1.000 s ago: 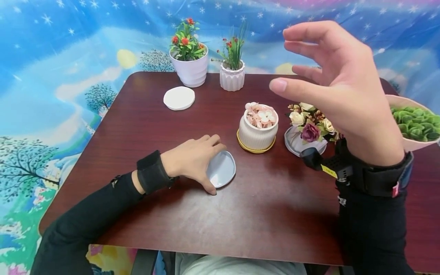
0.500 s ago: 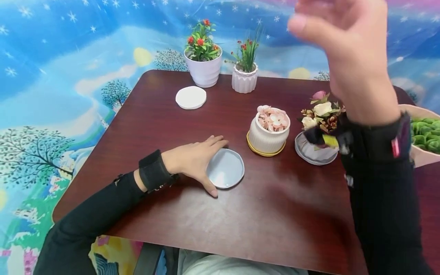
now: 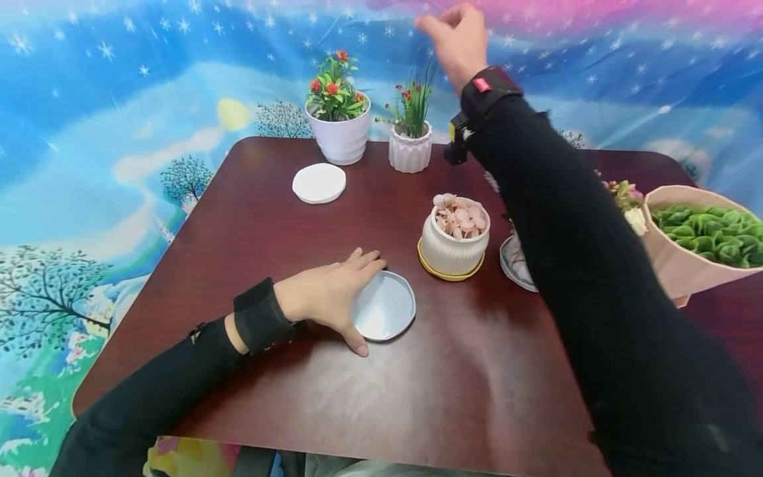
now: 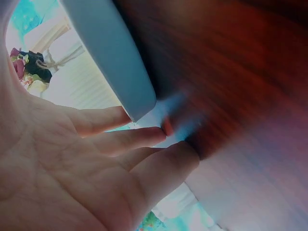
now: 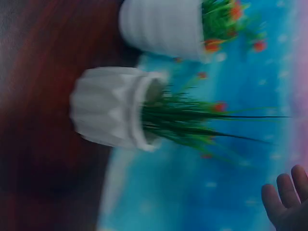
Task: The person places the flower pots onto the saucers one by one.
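While the left hand [image 3: 324,298] lies flat at the lower centre of the head view, its straight fingers rest against the left rim of the pale blue saucer [image 3: 384,309], which sits on the dark red desk [image 3: 453,371]. That saucer looks like glazed ceramic: stiff, smooth, probably slick and chippable, and light enough for one hand. Its low rim is the place to pinch, since the face lies too flat to grab. The left wrist view shows the rim edge-on beside the fingers [image 4: 120,139].

Up at the top centre, the right hand [image 3: 456,36] hangs in the air above the ribbed white pot of grass [image 3: 410,149], fingers loosely bent, holding nothing.

Just right of the saucer stands the cream pot of pink petals [image 3: 454,242] on a yellow dish, close enough to bump. Further back are a white disc [image 3: 318,183] and a white pot with red flowers [image 3: 338,129]. A pink wrap of green leaves [image 3: 703,242] sits at the right edge.
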`<state>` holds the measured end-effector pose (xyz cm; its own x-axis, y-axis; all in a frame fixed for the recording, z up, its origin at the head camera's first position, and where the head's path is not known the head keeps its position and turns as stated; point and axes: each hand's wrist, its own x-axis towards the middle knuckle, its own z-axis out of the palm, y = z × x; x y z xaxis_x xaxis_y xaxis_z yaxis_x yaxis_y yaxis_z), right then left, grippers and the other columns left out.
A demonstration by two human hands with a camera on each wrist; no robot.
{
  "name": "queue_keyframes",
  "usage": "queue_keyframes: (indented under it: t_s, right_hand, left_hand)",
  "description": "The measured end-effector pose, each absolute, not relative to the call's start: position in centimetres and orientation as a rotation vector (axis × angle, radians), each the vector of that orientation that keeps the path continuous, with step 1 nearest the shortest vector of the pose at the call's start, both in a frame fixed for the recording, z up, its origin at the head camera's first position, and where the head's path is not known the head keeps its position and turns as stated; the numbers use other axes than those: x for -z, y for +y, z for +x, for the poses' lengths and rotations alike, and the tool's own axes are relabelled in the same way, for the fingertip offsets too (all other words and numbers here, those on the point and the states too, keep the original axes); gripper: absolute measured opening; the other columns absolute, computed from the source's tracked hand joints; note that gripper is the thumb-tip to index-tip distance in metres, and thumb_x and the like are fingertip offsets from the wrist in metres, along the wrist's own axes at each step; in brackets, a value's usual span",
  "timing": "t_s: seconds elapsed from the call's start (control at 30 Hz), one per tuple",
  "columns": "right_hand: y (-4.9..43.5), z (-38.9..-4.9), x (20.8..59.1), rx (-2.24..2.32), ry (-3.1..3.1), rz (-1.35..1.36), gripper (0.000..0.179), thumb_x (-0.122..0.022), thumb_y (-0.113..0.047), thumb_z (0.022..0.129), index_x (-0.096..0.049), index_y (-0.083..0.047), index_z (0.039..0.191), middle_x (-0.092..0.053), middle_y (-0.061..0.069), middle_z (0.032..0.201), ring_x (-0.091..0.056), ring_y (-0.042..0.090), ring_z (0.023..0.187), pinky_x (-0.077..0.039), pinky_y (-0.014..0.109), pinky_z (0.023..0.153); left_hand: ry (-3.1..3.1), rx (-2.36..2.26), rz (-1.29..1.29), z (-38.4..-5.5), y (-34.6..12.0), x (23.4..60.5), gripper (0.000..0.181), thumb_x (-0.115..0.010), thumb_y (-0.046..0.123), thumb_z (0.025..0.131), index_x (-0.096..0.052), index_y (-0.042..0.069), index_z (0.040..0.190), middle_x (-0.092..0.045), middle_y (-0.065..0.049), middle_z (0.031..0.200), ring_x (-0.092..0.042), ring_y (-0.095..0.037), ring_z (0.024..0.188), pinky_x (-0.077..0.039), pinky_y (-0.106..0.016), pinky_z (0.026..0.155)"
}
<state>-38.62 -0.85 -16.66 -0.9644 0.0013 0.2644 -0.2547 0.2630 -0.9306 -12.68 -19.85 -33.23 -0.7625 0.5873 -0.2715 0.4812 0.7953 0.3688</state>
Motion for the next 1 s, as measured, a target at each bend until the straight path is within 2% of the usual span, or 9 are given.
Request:
queue_keyframes:
  t_s: [0.1,0.23,0.3,0.37,0.5,0.63,0.83,0.93,1.0]
  right_hand:
    - [-1.2,-39.2,19.1,-1.702,-2.447,0.144,0.027,-0.068,-0.038,0.100,-0.052,-0.021,0.114,-0.050,-0.006,0.113,-0.047,0.008,0.105,-0.039,0.022,0.091]
    - [-1.1,-39.8,21.4,-1.818,-2.474,0.029,0.065,-0.066,-0.040,0.094,-0.038,-0.020,0.150,-0.042,-0.006,0.148,-0.043,0.009,0.130,-0.036,0.018,0.106]
    - [-1.0,-40.1,22.5,-1.886,-2.470,-0.040,0.093,-0.070,-0.045,0.092,-0.018,-0.023,0.166,-0.024,-0.006,0.168,-0.030,0.008,0.149,-0.028,0.018,0.117]
    - [-0.8,-40.5,23.6,-1.911,-2.495,-0.108,0.119,-0.077,-0.055,0.089,0.005,-0.027,0.171,0.001,-0.001,0.178,-0.009,0.008,0.161,-0.017,0.024,0.126]
    - [-0.2,-40.9,25.5,-1.749,-2.735,-0.206,0.152,-0.080,-0.075,0.079,0.042,-0.030,0.158,0.039,0.000,0.170,0.027,0.014,0.159,0.002,0.040,0.130]
    - [0.2,-40.7,25.9,-1.414,-3.024,-0.347,0.161,-0.078,-0.081,0.075,0.054,-0.024,0.146,0.050,0.007,0.163,0.032,0.028,0.157,0.001,0.052,0.131]
    - [-0.5,-39.9,24.9,-1.328,-3.117,-0.865,0.167,-0.080,-0.085,0.068,0.052,-0.020,0.149,0.050,0.009,0.163,0.035,0.030,0.157,0.003,0.056,0.130]
    - [-0.2,-40.5,24.5,-1.255,-3.304,-0.927,0.163,-0.076,-0.086,0.072,0.051,-0.017,0.149,0.051,0.008,0.163,0.039,0.031,0.155,0.006,0.055,0.130]
    - [0.3,-41.3,24.6,-1.250,-3.522,-0.755,0.146,-0.068,-0.081,0.085,0.044,-0.018,0.155,0.043,0.004,0.168,0.032,0.029,0.158,0.002,0.051,0.131]
  left_hand:
    - [2.617,-0.377,0.820,-12.6,-19.6,33.3,0.141,-0.099,0.063,0.063,-0.027,0.000,0.167,-0.020,-0.024,0.174,-0.017,-0.050,0.159,-0.031,-0.059,0.123]
    - [2.631,-0.340,0.837,-12.6,-19.1,33.1,0.142,-0.099,0.065,0.063,-0.028,-0.001,0.166,-0.020,-0.026,0.174,-0.018,-0.052,0.158,-0.031,-0.059,0.123]
    - [2.632,-0.334,0.840,-12.7,-18.9,32.9,0.142,-0.099,0.065,0.063,-0.028,-0.002,0.166,-0.020,-0.027,0.174,-0.019,-0.053,0.158,-0.031,-0.059,0.123]
    - [2.631,-0.335,0.842,-12.8,-18.7,32.9,0.141,-0.099,0.065,0.063,-0.029,-0.002,0.166,-0.020,-0.027,0.173,-0.019,-0.054,0.157,-0.031,-0.059,0.123]
    - [2.629,-0.338,0.835,-12.7,-18.4,32.7,0.140,-0.099,0.063,0.062,-0.029,-0.002,0.165,-0.020,-0.027,0.173,-0.019,-0.054,0.157,-0.031,-0.059,0.123]
    - [2.628,-0.321,0.828,-12.6,-18.3,32.6,0.140,-0.099,0.064,0.062,-0.030,-0.001,0.165,-0.019,-0.026,0.174,-0.018,-0.054,0.158,-0.031,-0.058,0.123]
    - [2.623,-0.330,0.847,-12.5,-18.2,32.3,0.140,-0.099,0.064,0.062,-0.030,-0.001,0.165,-0.019,-0.027,0.174,-0.018,-0.054,0.158,-0.031,-0.057,0.124]
    - [2.621,-0.334,0.857,-12.5,-18.0,32.2,0.140,-0.100,0.063,0.063,-0.030,-0.002,0.165,-0.018,-0.028,0.174,-0.017,-0.054,0.158,-0.031,-0.056,0.124]
    - [2.621,-0.335,0.863,-12.4,-17.9,32.2,0.140,-0.100,0.063,0.063,-0.030,-0.002,0.165,-0.018,-0.028,0.173,-0.018,-0.054,0.157,-0.031,-0.056,0.124]
